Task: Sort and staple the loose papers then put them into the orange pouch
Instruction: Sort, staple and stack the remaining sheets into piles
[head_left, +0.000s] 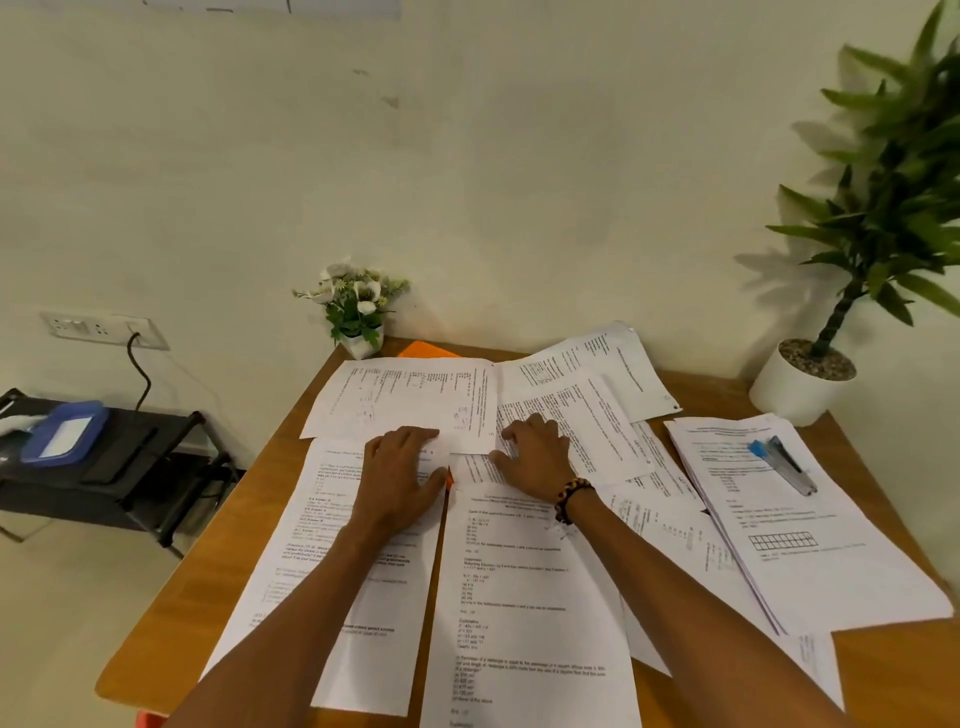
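Loose printed papers (530, 582) cover most of the wooden table. My left hand (400, 478) lies flat, fingers apart, on the sheet at the left, its fingertips at the near edge of a far sheet (405, 400). My right hand (535, 457), with a beaded bracelet at the wrist, rests palm down on the overlapping sheets in the middle. An orange pouch (426, 349) peeks out from under the far sheets, and a sliver of orange shows between my hands. A blue and grey stapler (784, 462) lies on a paper stack (800, 525) at the right.
A small white flower pot (358, 312) stands at the table's far edge by the wall. A large potted plant (852, 260) occupies the far right corner. A black rack (104, 467) with a blue box stands to the left of the table (893, 675).
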